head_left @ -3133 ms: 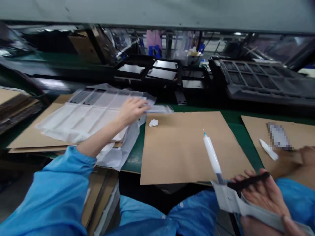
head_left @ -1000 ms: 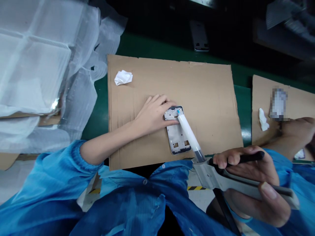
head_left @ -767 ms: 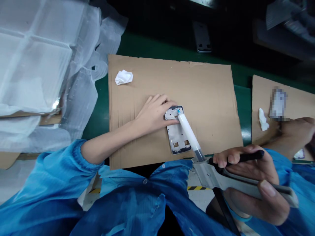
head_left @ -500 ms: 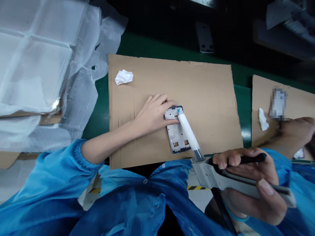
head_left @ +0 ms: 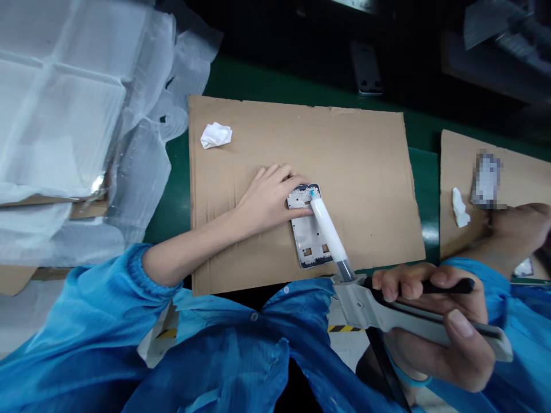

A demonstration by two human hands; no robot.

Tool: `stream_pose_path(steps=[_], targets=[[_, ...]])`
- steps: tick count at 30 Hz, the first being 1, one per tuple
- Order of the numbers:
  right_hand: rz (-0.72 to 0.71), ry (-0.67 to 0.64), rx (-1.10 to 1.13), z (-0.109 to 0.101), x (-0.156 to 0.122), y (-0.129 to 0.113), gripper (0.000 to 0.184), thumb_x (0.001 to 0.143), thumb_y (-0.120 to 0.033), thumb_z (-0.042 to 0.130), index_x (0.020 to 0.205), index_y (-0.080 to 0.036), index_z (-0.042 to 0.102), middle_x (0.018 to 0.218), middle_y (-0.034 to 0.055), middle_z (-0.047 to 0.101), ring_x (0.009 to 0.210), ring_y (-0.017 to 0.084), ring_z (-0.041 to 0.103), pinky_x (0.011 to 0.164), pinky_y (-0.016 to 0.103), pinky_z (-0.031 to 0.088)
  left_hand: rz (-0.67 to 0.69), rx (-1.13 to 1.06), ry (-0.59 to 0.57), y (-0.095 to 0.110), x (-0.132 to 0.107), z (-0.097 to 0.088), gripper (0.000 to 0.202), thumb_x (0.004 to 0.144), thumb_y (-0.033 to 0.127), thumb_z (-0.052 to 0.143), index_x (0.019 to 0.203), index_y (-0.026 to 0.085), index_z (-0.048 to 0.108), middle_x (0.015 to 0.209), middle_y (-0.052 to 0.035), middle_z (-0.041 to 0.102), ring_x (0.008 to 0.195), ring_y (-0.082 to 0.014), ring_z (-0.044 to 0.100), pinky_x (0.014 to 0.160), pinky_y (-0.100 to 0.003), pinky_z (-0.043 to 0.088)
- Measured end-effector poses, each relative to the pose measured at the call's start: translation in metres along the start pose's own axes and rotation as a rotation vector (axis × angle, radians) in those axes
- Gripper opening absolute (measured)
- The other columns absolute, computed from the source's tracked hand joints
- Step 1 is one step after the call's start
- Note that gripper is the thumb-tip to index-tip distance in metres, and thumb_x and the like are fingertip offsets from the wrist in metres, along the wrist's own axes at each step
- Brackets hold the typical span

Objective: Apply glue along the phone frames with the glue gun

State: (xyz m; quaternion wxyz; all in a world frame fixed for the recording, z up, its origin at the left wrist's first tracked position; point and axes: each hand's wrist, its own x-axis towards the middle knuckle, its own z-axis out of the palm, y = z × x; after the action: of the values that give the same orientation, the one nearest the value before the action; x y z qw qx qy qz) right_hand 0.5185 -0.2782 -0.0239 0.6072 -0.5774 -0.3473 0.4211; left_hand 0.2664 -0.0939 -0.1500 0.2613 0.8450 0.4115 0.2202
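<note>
A metal phone frame (head_left: 306, 235) with dark ends and small square cut-outs lies on a sheet of cardboard (head_left: 361, 166). My left hand (head_left: 273, 198) grips the frame's upper left part, thumb across its face and fingers at the top edge. My right hand (head_left: 443, 321) is wrapped round the handle of a glue gun (head_left: 357, 301), a hand-lever type with a white syringe barrel (head_left: 330, 232). The barrel slants up and left over the frame. Its blue tip (head_left: 312, 194) is at the frame's upper end; whether it touches cannot be made out.
A crumpled white tissue (head_left: 216, 135) lies at the cardboard's upper left. Stacked plastic-wrapped trays (head_left: 64, 115) stand at left. Another phone frame (head_left: 365, 67) lies at the back. On the right, a co-worker's hand (head_left: 520, 229) is at a second cardboard sheet (head_left: 451, 172) with another phone part.
The phone frame at the back has shifted slightly to the right. My right hand's grip on the glue gun has moved slightly, while its tip and my left hand stay in place.
</note>
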Motion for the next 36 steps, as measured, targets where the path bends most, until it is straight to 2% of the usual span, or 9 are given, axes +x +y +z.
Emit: stream_pose_path(steps=[9,16,20,29,36], targets=[[-0.084,0.014,-0.006,0.000,-0.005,0.009,0.018,0.092,-0.043,0.079,0.101,-0.029,0.070,0.078,-0.0019,0.062,0.065,0.019,0.059,0.066,0.045,0.056,0.002,0.012,0.006,-0.001,0.000,0.000,0.061,0.111,0.070,0.086,0.154,0.027,0.079,0.138,-0.0117,0.076,0.128,-0.0352,0.067,0.118,-0.050,0.049],[-0.058,0.023,0.002,0.000,-0.006,0.009,0.014,0.090,-0.038,0.077,0.099,-0.031,0.070,0.077,-0.0021,0.060,0.065,0.018,0.058,0.068,0.045,0.052,0.000,0.008,0.002,0.001,0.000,-0.001,0.061,0.111,0.068,0.086,0.154,0.026,0.079,0.138,-0.0117,0.076,0.128,-0.0351,0.067,0.118,-0.050,0.049],[-0.124,0.016,0.005,-0.001,-0.004,0.013,0.013,0.090,-0.038,0.077,0.098,-0.030,0.070,0.075,-0.0005,0.056,0.062,0.020,0.056,0.063,0.045,0.052,-0.003,0.005,0.006,0.001,0.000,-0.001,0.059,0.110,0.068,0.087,0.153,0.028,0.079,0.138,-0.0115,0.076,0.127,-0.0353,0.068,0.117,-0.050,0.050],[-0.126,0.049,0.021,-0.005,-0.003,0.018,0.017,0.077,-0.030,0.071,0.094,-0.028,0.070,0.070,0.0029,0.054,0.058,0.021,0.055,0.060,0.050,0.048,-0.005,0.019,0.008,0.001,-0.001,0.000,0.060,0.110,0.069,0.087,0.154,0.028,0.079,0.138,-0.0114,0.077,0.126,-0.0348,0.068,0.116,-0.050,0.050],[-0.146,0.056,0.002,-0.003,-0.002,0.016,0.014,0.080,-0.032,0.069,0.093,-0.027,0.068,0.069,0.0032,0.052,0.057,0.021,0.053,0.060,0.050,0.046,-0.002,0.022,0.010,0.000,-0.001,0.000,0.062,0.109,0.068,0.090,0.153,0.026,0.079,0.138,-0.0115,0.077,0.125,-0.0346,0.068,0.115,-0.049,0.050]])
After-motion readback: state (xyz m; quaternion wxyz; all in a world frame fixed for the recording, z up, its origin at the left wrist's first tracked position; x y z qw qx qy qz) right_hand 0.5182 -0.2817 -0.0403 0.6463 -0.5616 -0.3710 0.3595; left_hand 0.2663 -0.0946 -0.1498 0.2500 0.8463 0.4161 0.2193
